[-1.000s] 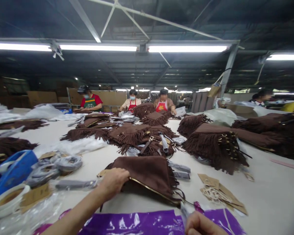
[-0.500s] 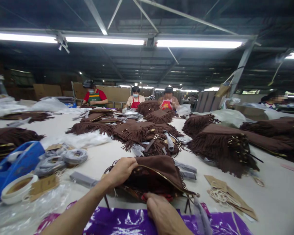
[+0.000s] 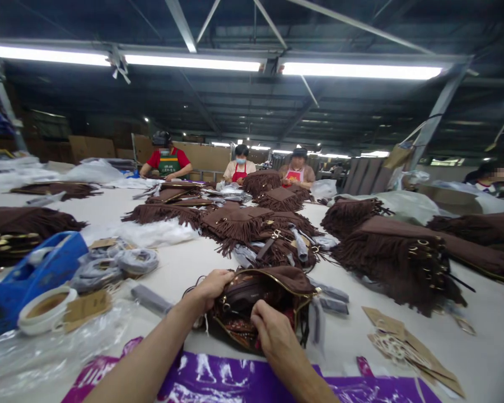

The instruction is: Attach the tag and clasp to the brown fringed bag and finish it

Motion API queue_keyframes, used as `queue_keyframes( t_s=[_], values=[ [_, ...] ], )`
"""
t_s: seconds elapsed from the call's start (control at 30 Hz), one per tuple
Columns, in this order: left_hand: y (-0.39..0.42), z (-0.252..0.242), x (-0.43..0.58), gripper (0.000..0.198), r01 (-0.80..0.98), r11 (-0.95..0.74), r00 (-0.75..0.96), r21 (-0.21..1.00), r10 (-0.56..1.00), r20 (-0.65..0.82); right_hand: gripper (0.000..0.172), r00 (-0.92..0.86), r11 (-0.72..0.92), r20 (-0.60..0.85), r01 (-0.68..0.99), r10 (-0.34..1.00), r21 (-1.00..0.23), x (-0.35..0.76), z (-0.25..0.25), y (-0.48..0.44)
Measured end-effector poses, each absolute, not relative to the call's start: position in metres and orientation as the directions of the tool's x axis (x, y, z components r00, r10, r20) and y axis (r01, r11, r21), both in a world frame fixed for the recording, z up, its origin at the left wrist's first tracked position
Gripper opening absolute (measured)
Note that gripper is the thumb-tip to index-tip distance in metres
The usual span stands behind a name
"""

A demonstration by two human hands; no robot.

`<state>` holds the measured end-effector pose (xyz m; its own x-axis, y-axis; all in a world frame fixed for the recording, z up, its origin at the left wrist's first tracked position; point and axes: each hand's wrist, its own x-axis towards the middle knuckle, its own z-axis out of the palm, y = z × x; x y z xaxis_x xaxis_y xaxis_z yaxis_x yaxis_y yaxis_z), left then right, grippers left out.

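Note:
A brown handbag [image 3: 292, 275] with a gold zipper gapes open in front of me, showing a patterned lining and a darker brown piece inside. My left hand [image 3: 214, 288] grips the bag's upper left edge. Over the opening is my right hand [image 3: 269, 330], its fingers curled together in a pinch at the lining near the front edge. Whatever is between those fingertips is hidden. Under the bag's near side lies a shiny purple plastic sheet [image 3: 218, 375].
To the left stand a blue tape dispenser [image 3: 37, 280], a white tape roll [image 3: 46, 308] and grey wrapped coils [image 3: 136, 261]. Brown fringed bags [image 3: 390, 257] are piled ahead and right. Paper tags with string [image 3: 403, 341] lie at right. Several people sit across the table.
The bag's mouth has opened wider, exposing the lining and the inner piece. My right hand has moved up from the front edge into the opening. The view has shifted slightly.

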<state>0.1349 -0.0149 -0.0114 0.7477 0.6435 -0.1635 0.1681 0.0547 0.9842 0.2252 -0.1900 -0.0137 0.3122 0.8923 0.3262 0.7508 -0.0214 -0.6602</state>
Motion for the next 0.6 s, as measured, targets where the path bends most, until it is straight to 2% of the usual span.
queue_keyframes(
  t_s=[0.2, 0.3, 0.6],
  values=[
    [-0.009, -0.014, 0.137, 0.030, 0.148, 0.221, 0.732, 0.964, 0.631, -0.257, 0.018, 0.330, 0.002, 0.326, 0.700, 0.886, -0.714, 0.225, -0.019, -0.174],
    [-0.008, -0.015, 0.138, 0.022, 0.131, 0.266, 0.715, 0.955, 0.641, -0.277, 0.021, 0.301, 0.050, 0.367, 0.710, 0.880, -0.703, 0.221, -0.016, -0.176],
    [-0.007, -0.019, 0.140, 0.016, 0.114, 0.339, 0.699, 0.934, 0.640, -0.318, 0.023, 0.155, 0.058, 0.574, 0.940, 0.804, -0.335, 0.209, -0.022, -0.182]
  ],
)
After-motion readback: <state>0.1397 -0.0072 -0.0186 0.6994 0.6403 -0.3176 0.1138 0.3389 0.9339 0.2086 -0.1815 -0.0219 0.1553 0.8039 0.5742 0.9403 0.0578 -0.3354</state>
